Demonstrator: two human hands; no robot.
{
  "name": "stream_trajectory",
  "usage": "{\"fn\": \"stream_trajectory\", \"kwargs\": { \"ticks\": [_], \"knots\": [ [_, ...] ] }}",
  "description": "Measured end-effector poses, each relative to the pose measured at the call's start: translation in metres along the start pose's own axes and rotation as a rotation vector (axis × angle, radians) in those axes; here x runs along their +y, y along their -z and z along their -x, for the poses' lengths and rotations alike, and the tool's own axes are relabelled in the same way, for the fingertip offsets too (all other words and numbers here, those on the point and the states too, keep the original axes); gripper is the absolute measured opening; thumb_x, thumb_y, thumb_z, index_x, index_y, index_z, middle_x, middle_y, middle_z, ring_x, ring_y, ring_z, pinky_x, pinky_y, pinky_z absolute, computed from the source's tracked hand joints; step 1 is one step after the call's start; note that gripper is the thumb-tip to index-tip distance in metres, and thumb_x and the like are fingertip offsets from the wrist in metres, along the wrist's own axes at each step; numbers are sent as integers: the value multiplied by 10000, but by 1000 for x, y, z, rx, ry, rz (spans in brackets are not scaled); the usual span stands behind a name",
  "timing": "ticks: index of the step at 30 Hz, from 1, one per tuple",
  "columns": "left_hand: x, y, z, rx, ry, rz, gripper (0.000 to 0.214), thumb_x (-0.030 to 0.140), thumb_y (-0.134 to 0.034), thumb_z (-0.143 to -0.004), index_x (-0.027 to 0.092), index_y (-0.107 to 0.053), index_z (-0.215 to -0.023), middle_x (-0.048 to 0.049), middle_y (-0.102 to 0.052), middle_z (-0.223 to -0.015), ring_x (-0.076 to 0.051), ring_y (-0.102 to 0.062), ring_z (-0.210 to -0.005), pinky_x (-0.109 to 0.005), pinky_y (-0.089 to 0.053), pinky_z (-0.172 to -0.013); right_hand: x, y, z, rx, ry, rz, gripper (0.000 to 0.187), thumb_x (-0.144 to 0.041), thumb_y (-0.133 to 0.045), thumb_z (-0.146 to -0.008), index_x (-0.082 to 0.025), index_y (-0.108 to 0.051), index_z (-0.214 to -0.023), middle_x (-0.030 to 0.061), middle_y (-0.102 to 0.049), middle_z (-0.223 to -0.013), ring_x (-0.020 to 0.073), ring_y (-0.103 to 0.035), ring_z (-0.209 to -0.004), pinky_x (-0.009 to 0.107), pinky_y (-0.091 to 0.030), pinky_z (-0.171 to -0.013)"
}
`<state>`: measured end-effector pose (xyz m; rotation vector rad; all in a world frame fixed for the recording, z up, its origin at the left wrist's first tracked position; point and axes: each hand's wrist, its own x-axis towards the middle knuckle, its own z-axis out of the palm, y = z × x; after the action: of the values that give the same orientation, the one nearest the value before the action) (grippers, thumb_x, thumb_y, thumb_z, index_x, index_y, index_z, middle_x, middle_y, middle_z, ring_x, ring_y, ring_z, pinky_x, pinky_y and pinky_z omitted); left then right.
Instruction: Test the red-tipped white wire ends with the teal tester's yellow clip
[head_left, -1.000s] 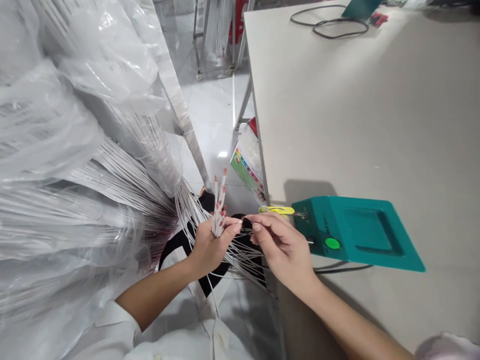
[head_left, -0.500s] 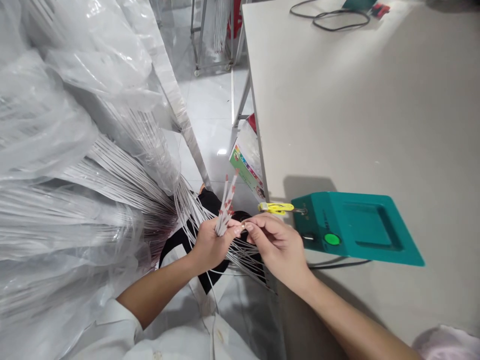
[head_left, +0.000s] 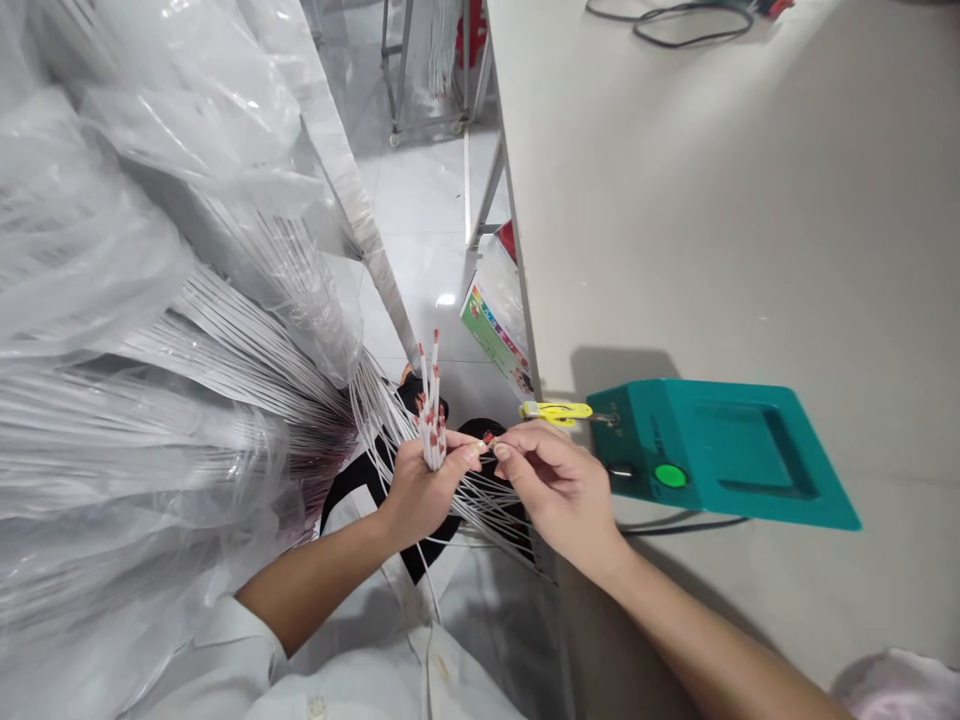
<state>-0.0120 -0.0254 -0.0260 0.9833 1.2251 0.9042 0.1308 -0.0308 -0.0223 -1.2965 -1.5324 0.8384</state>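
My left hand (head_left: pixel 421 490) is closed round a bunch of thin white wires with red tips (head_left: pixel 430 418), which stands upright out of the fist. My right hand (head_left: pixel 556 477) pinches one wire end (head_left: pixel 486 441) between thumb and forefinger, right beside the left thumb. More white wires (head_left: pixel 480 512) fan out below both hands. A teal box with a green button (head_left: pixel 718 453) sits at the table's near left edge, just right of my right hand, with a yellow clip (head_left: pixel 553 411) sticking out of its left side.
Large bundles of white wires in clear plastic bags (head_left: pixel 150 330) fill the left. The grey table (head_left: pixel 712 200) spreads to the right, with a black cable (head_left: pixel 679 22) at its far end. A colourful packet (head_left: pixel 491 335) and a wheeled metal rack (head_left: pixel 424 70) stand on the glossy floor.
The bunch in my left hand tilted right and has come back upright. My right hand stays at the left thumb, pinching a wire end.
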Motion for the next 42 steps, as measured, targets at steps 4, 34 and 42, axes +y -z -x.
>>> {"fn": "stream_trajectory", "kwargs": {
  "ticks": [4,34,42],
  "knots": [
    [3,2,0,-4,-12,-28,199,318,-571,-755,169,-606,-627,11,-506,-503,-134,-520,-589,-249,-388,-575,2,3,2,-4,-31,-14,83,-217,-549,-820,-203,-623,-786,25,-598,-726,125,-546,-607,270,-472,-566],
    [-16,6,-9,-305,98,286,281,416,-614,-742,141,-594,-682,76,-321,-412,-48,-237,-396,-228,-145,-419,3,-7,1,-103,-472,-633,179,-375,-685,-702,-208,-711,-761,-7,-572,-621,70,-421,-471,212,-361,-411],
    [-8,5,-7,-250,94,170,279,387,-634,-731,129,-627,-624,69,-320,-410,-49,-245,-410,-238,-146,-431,4,-7,3,83,-267,-326,49,-239,-673,-715,-231,-716,-737,26,-655,-736,120,-559,-617,257,-463,-546]
  ]
}}
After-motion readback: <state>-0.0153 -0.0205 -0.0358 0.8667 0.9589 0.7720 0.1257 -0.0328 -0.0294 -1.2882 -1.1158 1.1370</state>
